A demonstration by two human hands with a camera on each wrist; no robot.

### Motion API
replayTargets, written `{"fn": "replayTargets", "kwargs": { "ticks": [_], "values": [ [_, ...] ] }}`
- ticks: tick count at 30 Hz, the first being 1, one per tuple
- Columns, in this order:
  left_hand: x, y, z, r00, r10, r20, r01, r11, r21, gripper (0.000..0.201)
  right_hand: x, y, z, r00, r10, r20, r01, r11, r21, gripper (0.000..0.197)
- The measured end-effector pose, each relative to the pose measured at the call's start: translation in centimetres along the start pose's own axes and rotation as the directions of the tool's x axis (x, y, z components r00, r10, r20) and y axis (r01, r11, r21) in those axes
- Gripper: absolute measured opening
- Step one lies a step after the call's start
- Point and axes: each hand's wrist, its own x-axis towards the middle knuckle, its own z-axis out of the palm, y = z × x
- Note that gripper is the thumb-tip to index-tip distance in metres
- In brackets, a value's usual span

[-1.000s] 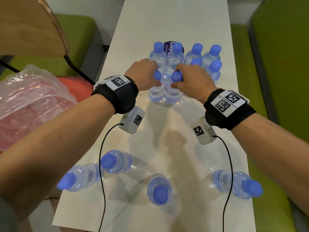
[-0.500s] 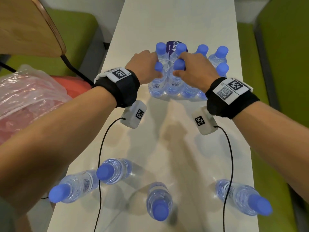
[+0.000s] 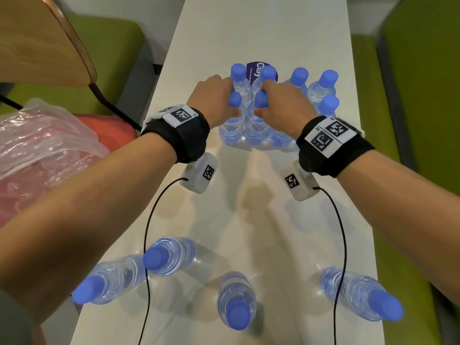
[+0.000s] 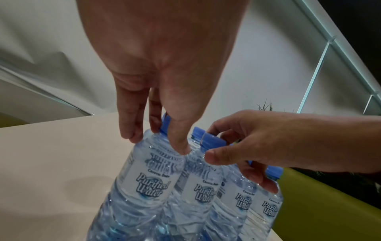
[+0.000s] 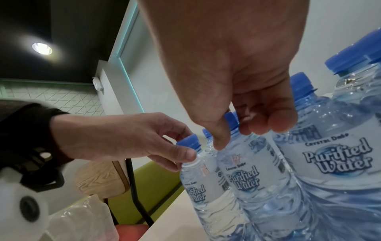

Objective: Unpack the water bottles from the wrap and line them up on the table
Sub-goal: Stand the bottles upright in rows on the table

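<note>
A cluster of clear water bottles (image 3: 321, 90) with blue caps stands at the far middle of the white table (image 3: 249, 28). My left hand (image 3: 224, 100) grips the neck of the near-left bottle (image 3: 230, 128), thumb and fingers round it (image 4: 158, 143). My right hand (image 3: 267, 105) pinches the neck of the bottle beside it (image 3: 258, 128), just under the cap (image 5: 241, 135). Both bottles (image 4: 144, 182) (image 5: 243, 176) stay upright against the cluster. A purple label (image 3: 258, 68) shows between the rear bottles. Several separate bottles (image 3: 236, 300) stand near the front edge.
Crumpled pink-tinted plastic (image 3: 37, 150) lies on a red seat at the left. A wooden chair (image 3: 37, 46) stands beyond it. Green benches (image 3: 423, 95) run along both sides of the narrow table. Two wrist cables (image 3: 149, 232) hang over the table's middle.
Both hands kept their hold on the two front bottles. Those bottles sit a little closer to the rear ones than a second ago. The view has shifted slightly.
</note>
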Motion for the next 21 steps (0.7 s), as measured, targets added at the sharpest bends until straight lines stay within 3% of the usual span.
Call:
{"fn": "replayTargets", "kwargs": {
  "ticks": [6, 12, 17, 21],
  "values": [
    [-2.3, -0.6, -1.0, 0.999, -0.029, -0.017, 0.027, 0.993, -0.117, 0.058, -2.8, -0.9, -0.6, 1.000, -0.010, -0.018, 0.011, 1.000, 0.024, 0.055],
    [-8.9, 0.7, -4.2, 0.999, -0.032, -0.007, 0.031, 0.986, -0.164, 0.035, -9.2, -4.5, -2.5, 0.996, -0.085, -0.013, 0.085, 0.990, 0.113, 0.050],
    [-17.1, 0.3, -5.5, 0.990, -0.018, 0.142, 0.059, 0.955, -0.290, 0.022, -16.9, -7.7, -2.4, 0.966, -0.233, 0.112, 0.220, 0.968, 0.119, 0.040],
    [-22.5, -1.5, -4.0, 0.984, -0.063, 0.167, 0.086, 0.988, -0.129, 0.024, -22.1, -9.5, -1.2, 0.902, -0.313, 0.297, 0.297, 0.950, 0.098, 0.036]
  ]
}}
